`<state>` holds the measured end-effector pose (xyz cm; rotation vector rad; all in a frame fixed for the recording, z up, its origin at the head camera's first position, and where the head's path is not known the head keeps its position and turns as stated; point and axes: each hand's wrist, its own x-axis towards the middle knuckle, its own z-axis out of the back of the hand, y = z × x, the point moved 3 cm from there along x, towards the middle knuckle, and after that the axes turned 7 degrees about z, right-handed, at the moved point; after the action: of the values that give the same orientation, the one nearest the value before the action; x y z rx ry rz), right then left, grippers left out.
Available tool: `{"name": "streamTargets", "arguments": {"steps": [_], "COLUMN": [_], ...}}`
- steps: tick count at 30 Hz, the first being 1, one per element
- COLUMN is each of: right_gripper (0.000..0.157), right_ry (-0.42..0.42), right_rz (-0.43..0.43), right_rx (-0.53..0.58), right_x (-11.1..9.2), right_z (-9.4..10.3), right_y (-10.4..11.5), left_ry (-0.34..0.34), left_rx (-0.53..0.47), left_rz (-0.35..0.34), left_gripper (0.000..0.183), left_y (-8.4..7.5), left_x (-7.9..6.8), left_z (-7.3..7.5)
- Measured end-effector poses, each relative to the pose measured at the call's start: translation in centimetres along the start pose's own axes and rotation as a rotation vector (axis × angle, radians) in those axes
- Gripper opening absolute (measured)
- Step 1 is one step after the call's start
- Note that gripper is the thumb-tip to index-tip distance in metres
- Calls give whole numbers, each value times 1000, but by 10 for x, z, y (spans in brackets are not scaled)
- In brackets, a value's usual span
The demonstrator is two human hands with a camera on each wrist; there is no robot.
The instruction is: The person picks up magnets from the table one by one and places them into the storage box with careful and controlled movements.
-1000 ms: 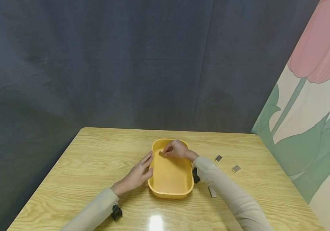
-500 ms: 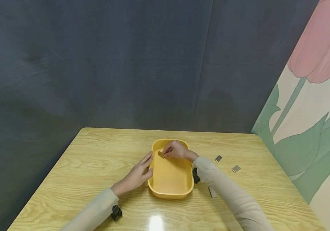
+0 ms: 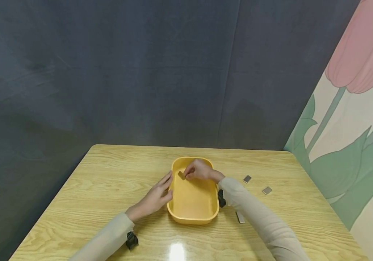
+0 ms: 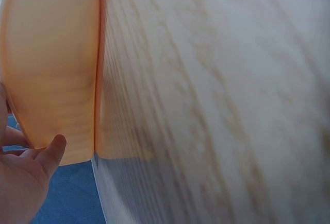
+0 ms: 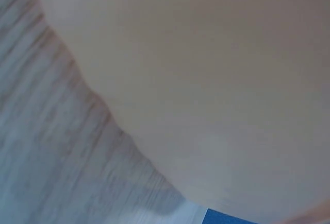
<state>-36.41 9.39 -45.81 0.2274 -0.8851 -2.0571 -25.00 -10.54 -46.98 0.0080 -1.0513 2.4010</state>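
Two hands (image 3: pixel 154 197) (image 3: pixel 200 169) slant inward at the yellow bin (image 3: pixel 193 220).

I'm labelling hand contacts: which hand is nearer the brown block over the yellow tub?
Right. The right hand pinches the block at one end, over the tub; the left hand is at the tub's left side, apart from the block.

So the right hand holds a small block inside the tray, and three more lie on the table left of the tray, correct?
Wrong side: the head view shows those three blocks on the table, right of the tray. The rest stands.
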Motion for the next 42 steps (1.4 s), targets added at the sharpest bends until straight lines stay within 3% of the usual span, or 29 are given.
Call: {"name": "streamTargets", "arguments": {"steps": [26,42], "right_gripper": [10,11], "right_ry": [8,-22], "right_rz": [36,3], "right_rx": [-21,-36], "right_x": [1,0], "right_z": [-1,2], "right_y": [4,6], "left_ry": [10,2], "left_rx": [17,4], "left_rz": [-1,-22], "left_gripper": [56,56], "left_y": [0,0], "left_x": [0,2], "left_z": [0,-1]}}
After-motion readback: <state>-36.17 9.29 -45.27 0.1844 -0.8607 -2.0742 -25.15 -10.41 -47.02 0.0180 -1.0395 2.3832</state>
